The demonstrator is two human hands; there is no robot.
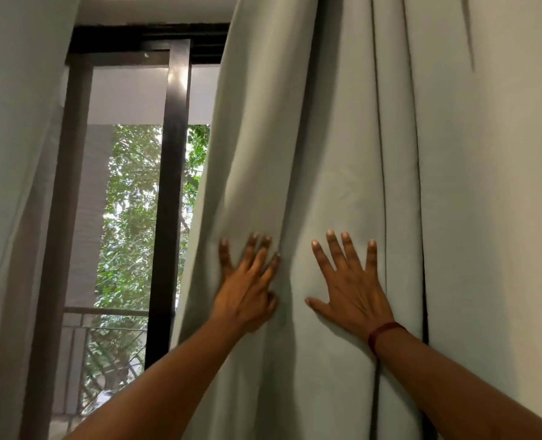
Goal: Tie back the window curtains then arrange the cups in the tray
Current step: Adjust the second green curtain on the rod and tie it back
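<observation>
A pale grey-green curtain (326, 138) hangs in long folds over the right half of the view. My left hand (247, 287) lies flat on it near its left edge, fingers spread and slightly blurred. My right hand (349, 287), with a dark red band on the wrist, presses flat on the same curtain a little to the right, fingers spread wide. A second curtain panel (12, 154) hangs at the far left. No cups or tray are in view.
Between the two curtains shows a window with a dark frame (171, 185), green trees outside and a metal railing (104, 331) low down. A wall (501, 217) of similar pale colour stands right of the curtain.
</observation>
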